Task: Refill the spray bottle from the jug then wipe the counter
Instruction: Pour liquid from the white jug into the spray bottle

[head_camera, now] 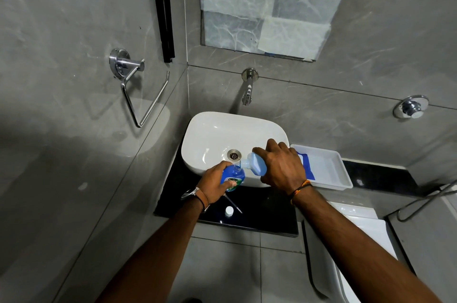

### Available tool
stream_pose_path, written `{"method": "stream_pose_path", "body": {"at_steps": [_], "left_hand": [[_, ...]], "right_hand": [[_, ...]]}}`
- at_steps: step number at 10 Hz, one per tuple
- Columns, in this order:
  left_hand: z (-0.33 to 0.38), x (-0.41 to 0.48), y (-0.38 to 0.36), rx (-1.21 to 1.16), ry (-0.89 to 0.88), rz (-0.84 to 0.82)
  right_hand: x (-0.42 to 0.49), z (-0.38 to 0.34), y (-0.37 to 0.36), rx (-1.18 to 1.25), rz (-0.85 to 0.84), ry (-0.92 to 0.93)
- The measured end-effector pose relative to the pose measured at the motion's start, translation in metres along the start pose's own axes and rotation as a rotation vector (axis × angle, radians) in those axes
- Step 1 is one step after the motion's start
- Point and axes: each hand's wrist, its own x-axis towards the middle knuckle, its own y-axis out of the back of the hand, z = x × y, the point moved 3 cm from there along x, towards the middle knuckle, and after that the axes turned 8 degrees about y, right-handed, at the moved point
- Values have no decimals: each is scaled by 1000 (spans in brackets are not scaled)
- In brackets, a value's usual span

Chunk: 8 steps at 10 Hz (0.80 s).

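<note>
The left hand (216,185) is wrapped round the body of a clear-blue plastic bottle with a green and white label (234,178), fingers curled about it, holding it upright with its mouth uncovered, over the front edge of the white oval ceramic basin (200,129). The right hand (282,169) grips a pale blue translucent plastic jug (256,166) from above, fingers curled over its body; the jug is tipped on its side with its short neck pointing left, right at the bottle's mouth. Whether the two necks touch cannot be told.

Both are just in front of the basin's round metal drain (234,154). Below them, on the glossy black stone counter (262,211), a small white round cap (229,211) lies near the front edge, and a thin pale tube (234,201) lies just beside it. To the right of the basin, close against it, sits a shallow white plastic tray (345,173) with a blue strip (308,165) inside, partly hidden by the right hand. A chrome wall spout (247,92) hangs over the basin's rear, well apart from the hands
</note>
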Motion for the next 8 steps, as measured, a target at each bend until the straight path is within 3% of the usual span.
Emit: {"method": "stream_pose_path", "body": {"at_steps": [8], "left_hand": [[-2, 4, 0, -18, 13, -2]], "right_hand": [[9, 2, -3, -30, 13, 36]]}}
